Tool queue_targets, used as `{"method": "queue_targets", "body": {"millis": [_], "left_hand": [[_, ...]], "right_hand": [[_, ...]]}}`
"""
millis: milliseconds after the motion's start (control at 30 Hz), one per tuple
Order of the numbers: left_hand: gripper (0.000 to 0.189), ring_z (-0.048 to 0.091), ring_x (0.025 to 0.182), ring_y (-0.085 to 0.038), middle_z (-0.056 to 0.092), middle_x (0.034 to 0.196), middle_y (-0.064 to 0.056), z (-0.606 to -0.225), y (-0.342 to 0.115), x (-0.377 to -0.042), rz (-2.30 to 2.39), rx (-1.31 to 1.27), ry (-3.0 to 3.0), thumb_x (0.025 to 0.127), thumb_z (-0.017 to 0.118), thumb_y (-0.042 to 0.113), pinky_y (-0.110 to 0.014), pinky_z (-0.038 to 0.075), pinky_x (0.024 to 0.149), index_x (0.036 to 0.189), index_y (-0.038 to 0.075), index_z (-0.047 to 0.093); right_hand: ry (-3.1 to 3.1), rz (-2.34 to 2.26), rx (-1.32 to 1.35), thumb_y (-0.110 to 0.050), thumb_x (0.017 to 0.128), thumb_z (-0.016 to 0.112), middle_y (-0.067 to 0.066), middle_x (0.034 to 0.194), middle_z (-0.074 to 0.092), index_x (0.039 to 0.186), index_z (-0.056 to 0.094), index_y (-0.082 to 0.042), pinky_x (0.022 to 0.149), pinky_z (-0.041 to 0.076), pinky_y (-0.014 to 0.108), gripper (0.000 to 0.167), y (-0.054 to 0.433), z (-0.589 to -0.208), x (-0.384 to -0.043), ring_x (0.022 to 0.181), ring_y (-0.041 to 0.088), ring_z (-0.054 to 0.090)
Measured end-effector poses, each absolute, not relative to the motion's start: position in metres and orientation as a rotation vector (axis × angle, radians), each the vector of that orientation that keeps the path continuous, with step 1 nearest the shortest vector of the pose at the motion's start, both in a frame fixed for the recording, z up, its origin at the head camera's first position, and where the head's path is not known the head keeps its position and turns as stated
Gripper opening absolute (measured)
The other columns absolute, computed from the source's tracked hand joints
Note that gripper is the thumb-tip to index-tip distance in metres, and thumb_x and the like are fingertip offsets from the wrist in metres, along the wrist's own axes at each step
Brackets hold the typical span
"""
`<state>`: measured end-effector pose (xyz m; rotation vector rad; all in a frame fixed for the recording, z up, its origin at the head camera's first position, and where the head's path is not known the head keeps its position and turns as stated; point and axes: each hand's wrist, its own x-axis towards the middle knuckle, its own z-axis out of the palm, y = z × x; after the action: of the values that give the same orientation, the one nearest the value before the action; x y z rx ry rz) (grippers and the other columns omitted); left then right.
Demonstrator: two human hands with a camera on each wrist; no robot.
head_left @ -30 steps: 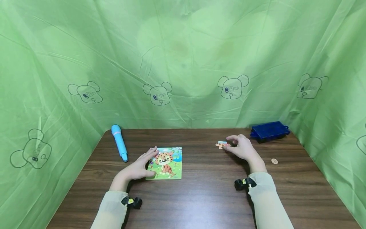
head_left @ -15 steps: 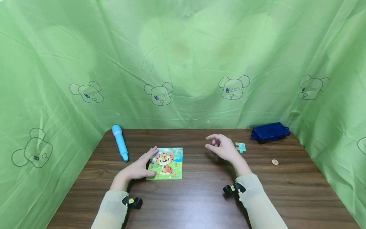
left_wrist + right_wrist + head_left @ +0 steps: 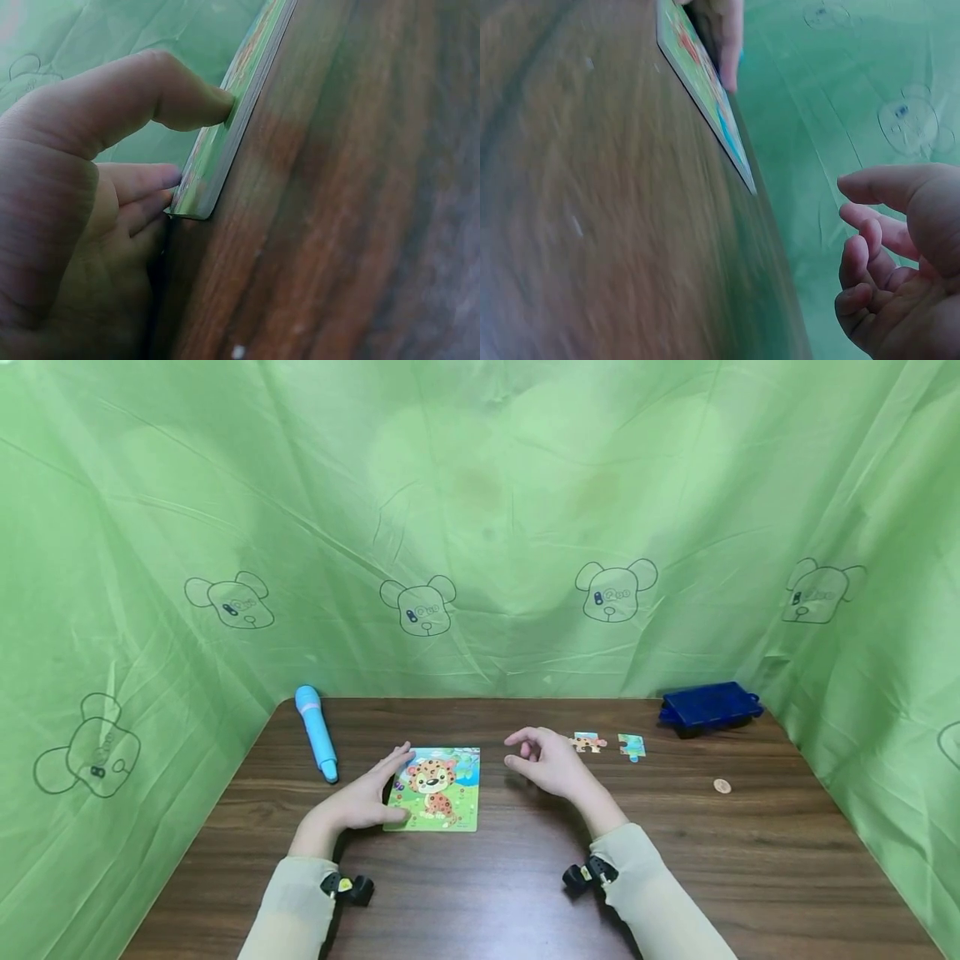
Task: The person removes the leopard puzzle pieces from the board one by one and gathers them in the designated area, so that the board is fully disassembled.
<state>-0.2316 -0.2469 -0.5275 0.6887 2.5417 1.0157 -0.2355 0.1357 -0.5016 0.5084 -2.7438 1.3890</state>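
My left hand (image 3: 358,797) rests over the left side of a square jigsaw puzzle (image 3: 457,814) with a spotted leopard cub on a green and blue ground. In the left wrist view, the thumb (image 3: 202,105) presses on the puzzle's surface near its edge, and fingertips touch it farther along. My right hand (image 3: 551,764) hovers to the right of the puzzle, fingers loosely bent and nothing between them. Just behind this hand lies an orange spotted jigsaw piece (image 3: 588,742), partly hidden by it. A blue and green jigsaw piece (image 3: 632,747) lies farther right.
A light blue toy microphone (image 3: 317,735) lies at the back left of the wooden table (image 3: 525,893). At the back right stands a dark blue plastic tray (image 3: 708,706). A small round tan disc (image 3: 722,786) lies on the right. Green cloth walls enclose the table.
My right hand has moved left from the jigsaw pieces toward the puzzle, uncovering both pieces. The left hand stays on the puzzle.
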Motion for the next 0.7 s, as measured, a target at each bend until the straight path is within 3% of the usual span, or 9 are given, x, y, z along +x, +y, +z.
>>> {"method": "queue_targets", "body": {"millis": [233, 500, 700], "left_hand": [[0.110, 0.011, 0.166, -0.047, 0.010, 0.183, -0.016, -0.528, -0.247, -0.234, 1.002, 0.709, 2.561, 0.088, 0.088, 0.034, -0.073, 0.024, 0.125, 0.174, 0.007, 0.025], [0.116, -0.003, 0.167, -0.047, 0.010, 0.182, -0.021, -0.526, -0.245, -0.232, 0.865, 0.679, 2.638, 0.087, 0.085, 0.038, -0.069, 0.007, 0.131, 0.174, 0.002, 0.019], [0.115, 0.000, 0.167, -0.046, 0.007, 0.182, -0.022, -0.523, -0.245, -0.231, 0.761, 0.696, 2.651, 0.090, 0.082, 0.042, -0.067, 0.006, 0.132, 0.174, 0.000, 0.014]], "right_hand": [[-2.703, 1.463, 0.620, -0.018, 0.095, 0.084, -0.004, 0.088, 0.063, 0.121, 0.079, -0.006, 0.066, 0.052, 0.027, 0.029, 0.101, -0.491, -0.223, 0.069, 0.009, 0.058], [-2.679, 1.535, 0.664, -0.013, 0.095, 0.082, -0.004, 0.084, 0.064, 0.115, 0.079, -0.003, 0.064, 0.051, 0.024, 0.023, 0.049, -0.494, -0.222, 0.069, 0.007, 0.058], [-2.747, 1.560, 0.560, -0.016, 0.093, 0.082, -0.003, 0.084, 0.066, 0.114, 0.079, -0.004, 0.065, 0.051, 0.025, 0.024, 0.020, -0.501, -0.231, 0.069, 0.007, 0.058]]}}
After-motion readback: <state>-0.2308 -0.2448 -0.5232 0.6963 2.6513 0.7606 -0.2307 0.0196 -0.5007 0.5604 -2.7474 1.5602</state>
